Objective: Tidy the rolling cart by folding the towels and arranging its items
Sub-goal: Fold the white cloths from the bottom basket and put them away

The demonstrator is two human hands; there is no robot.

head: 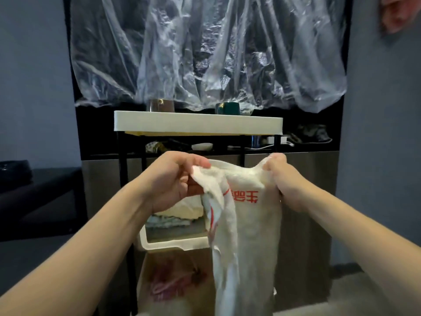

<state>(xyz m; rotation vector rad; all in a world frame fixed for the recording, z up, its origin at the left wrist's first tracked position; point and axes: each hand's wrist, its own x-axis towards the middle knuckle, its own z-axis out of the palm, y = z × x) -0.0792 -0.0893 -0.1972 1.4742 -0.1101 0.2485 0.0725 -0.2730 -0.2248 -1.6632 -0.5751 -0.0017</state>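
left hand (175,181), right hand (286,183) pinch white towel (246,224) | cart (198,124) | grey walls

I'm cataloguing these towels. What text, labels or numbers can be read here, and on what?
Towel, held up by the left hand and right hand: red printed characters, seen upside down; one looks like "生", the rest too blurred and creased to read.
Mug and metal cup on the cart's top shelf: no readable text.
Nothing else legible.

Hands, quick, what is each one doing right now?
Left hand: closed, gripping the white towel at its top corner.
Right hand: closed, gripping the towel's other top corner.
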